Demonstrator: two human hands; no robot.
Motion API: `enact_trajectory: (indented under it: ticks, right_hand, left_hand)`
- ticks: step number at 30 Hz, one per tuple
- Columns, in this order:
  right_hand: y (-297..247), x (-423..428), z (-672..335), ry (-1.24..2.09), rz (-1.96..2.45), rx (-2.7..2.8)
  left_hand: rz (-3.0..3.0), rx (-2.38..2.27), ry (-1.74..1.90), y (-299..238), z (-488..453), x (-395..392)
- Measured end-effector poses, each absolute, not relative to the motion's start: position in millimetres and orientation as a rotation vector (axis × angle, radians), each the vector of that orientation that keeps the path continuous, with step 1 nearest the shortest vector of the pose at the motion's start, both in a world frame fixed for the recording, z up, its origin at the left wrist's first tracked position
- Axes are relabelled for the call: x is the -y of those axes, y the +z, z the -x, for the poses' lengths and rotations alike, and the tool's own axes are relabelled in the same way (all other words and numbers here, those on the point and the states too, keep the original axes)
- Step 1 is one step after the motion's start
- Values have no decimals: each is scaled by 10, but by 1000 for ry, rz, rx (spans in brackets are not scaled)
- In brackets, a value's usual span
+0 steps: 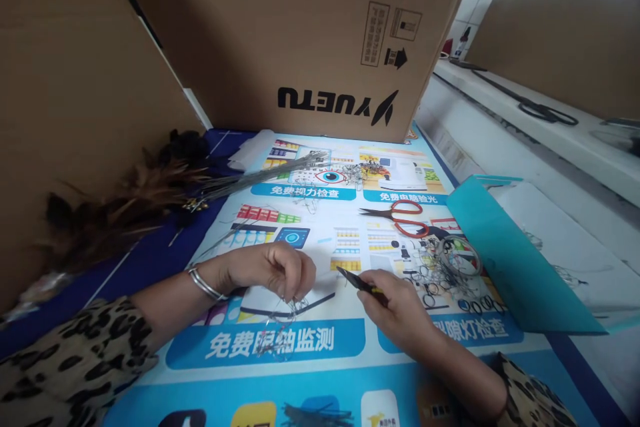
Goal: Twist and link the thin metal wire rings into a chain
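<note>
My left hand (pixel 287 271) is closed in a pinch, with a tangle of thin wire (pixel 295 309) hanging below the fingertips. How the wire sits between the fingers is too fine to make out. In my right hand (pixel 397 307) is a pair of small pliers (pixel 357 281), dark and narrow, its tip pointing left toward my other hand. A short gap separates the plier tip from the left fingers. Fine wire bits lie on the printed sheet under my left hand. To the right of my right hand sits a heap of wire loops and rings (pixel 445 273).
Red-handled scissors (pixel 400 213) lie beyond my right hand. A bundle of straight wires (pixel 265 173) and brown feathers (pixel 130 193) are at the left. A teal open box (pixel 525 260) stands at the right; a large cardboard box (pixel 300 33) blocks the back.
</note>
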State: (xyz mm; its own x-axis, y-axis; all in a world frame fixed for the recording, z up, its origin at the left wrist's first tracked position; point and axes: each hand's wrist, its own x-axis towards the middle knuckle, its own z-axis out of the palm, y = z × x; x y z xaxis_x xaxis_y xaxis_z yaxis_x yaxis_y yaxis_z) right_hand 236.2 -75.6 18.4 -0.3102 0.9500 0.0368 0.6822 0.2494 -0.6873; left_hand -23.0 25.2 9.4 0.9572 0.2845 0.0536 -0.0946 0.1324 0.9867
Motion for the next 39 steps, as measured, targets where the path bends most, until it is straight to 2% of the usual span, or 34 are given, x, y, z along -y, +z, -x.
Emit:
enact_trajectory:
  ticks: [15, 27, 39]
  right_hand:
    - [180, 748, -2345, 794, 1493, 2088]
    - [335, 694, -2408, 946, 1699, 1972]
    - [350, 697, -2410, 894, 1699, 2025]
  left_hand:
    - [-1388, -186, 194, 90, 266, -251]
    - [-1289, -765, 264, 96, 120, -86]
    - [-1388, -840, 238, 130, 49, -35]
